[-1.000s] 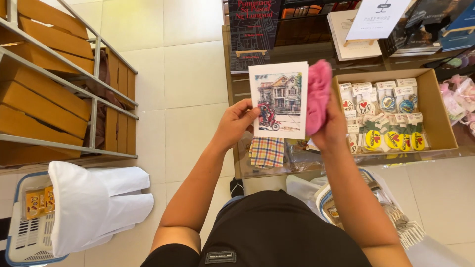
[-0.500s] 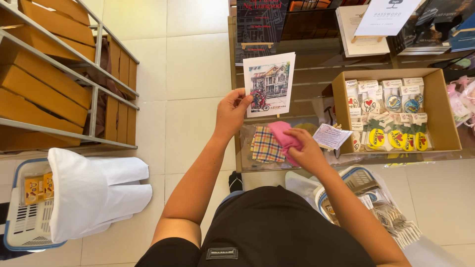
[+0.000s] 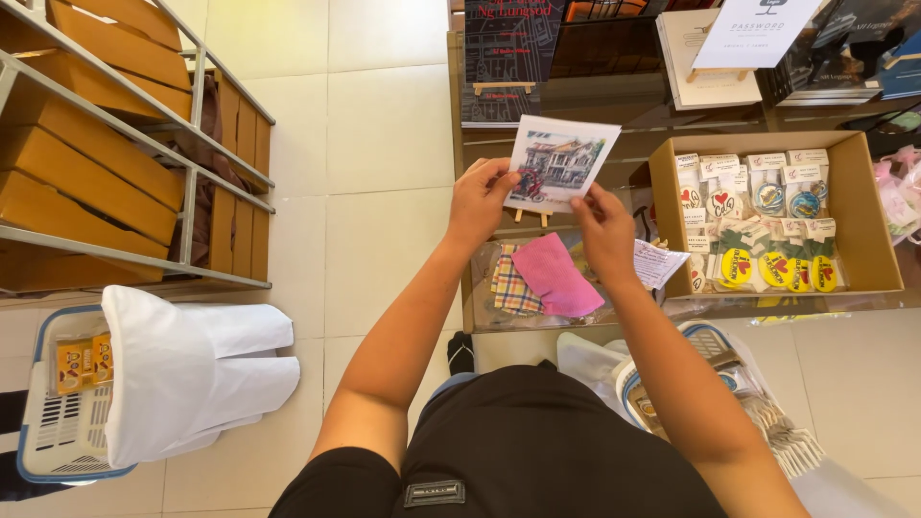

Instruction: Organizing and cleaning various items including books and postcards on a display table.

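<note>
Your left hand (image 3: 480,197) pinches the lower left corner of a small picture card (image 3: 561,163) that shows a painted house, and your right hand (image 3: 604,225) grips its lower right edge, so both hands are closed on the card and hold it up, slightly tilted, over the glass surface (image 3: 614,144). Just below the card, a little wooden easel (image 3: 530,217) stands on the surface. Nearer to you, under your right wrist, a pink cloth (image 3: 556,276) lies flat, partly over a plaid pouch (image 3: 511,285). To the right of your right hand sits a small printed paper slip (image 3: 658,262), touching the side of an open cardboard box (image 3: 863,221) filled with rows of packaged badges (image 3: 758,225). Well apart on your left, on the tiled floor (image 3: 384,115), a plastic basket (image 3: 43,422) holds folded white fabric (image 3: 182,369), beside a metal rack (image 3: 187,201) loaded with flat brown boxes (image 3: 77,192).
</note>
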